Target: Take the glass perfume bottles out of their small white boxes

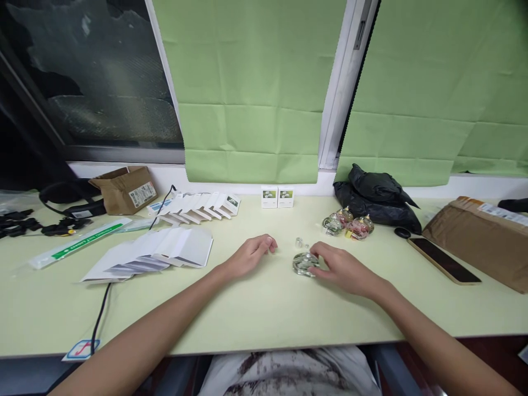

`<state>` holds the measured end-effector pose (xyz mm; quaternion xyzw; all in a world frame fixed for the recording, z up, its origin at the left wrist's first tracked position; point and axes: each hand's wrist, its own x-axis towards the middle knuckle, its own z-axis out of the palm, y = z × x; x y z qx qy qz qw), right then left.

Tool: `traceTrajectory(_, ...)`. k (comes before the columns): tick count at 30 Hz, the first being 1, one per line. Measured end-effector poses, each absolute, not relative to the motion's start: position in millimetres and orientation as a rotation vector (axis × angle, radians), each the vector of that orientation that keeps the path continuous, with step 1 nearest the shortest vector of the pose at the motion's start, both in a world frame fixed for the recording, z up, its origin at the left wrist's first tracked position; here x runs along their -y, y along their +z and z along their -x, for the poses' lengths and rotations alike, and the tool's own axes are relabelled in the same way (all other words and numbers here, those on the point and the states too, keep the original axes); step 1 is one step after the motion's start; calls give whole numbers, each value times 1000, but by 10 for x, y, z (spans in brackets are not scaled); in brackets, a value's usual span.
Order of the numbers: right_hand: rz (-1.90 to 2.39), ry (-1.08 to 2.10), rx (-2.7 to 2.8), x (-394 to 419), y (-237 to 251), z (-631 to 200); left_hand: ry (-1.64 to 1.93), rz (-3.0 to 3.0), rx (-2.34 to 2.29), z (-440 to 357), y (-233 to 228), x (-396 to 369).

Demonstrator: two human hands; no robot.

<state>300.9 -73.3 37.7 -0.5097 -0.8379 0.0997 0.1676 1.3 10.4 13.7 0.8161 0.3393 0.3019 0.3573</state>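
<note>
My right hand (pixel 346 268) grips a round, clear glass piece (pixel 303 264) at its right side, thumb in front and fingers behind. It looks like a small ornament or bottle lying on the table. Just behind it is a small clear cap-like piece (pixel 298 242), with another tiny clear bit beside it. My left hand (pixel 249 255) rests on the table to the left, fingers curled in and thumb against them, with nothing visible in it. Farther back on the right lie several glass ornaments (pixel 348 224), pink, clear and gold.
Two small white boxes (pixel 277 197) stand at the back. White folded cartons (pixel 157 252) and a row of small boxes (pixel 198 207) lie left, near an open brown box (pixel 124 190). At right are black plastic bags (pixel 375 199), a phone (pixel 444 260) and a brown parcel (pixel 480 242).
</note>
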Motion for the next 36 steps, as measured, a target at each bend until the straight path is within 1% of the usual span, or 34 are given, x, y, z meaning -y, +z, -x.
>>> traceTrajectory(3,1584,220,2330,757,350,-3359,761,-2122,-880,-18,151,-82)
traceTrajectory(8,1720,-39,2249,570,223,-3932,737,-2173,-908,-22,181,-57)
traceTrajectory(13,1805,-181,2179,345,141,-4275,725,-2190,-927,-34,202,-36)
traceTrajectory(18,1934,-185,2110,230,121,-4378,718,-2197,-941,-35,205,-32)
traceTrajectory(24,2023,-273,2026,182,95,-4357,711,-2221,-927,-30,193,-51)
traceTrajectory(31,1999,-328,2003,153,77,-4381,712,-2233,-936,-40,202,-44)
traceTrajectory(36,1957,-299,2010,132,41,-4421,719,-2236,-930,-39,196,-36)
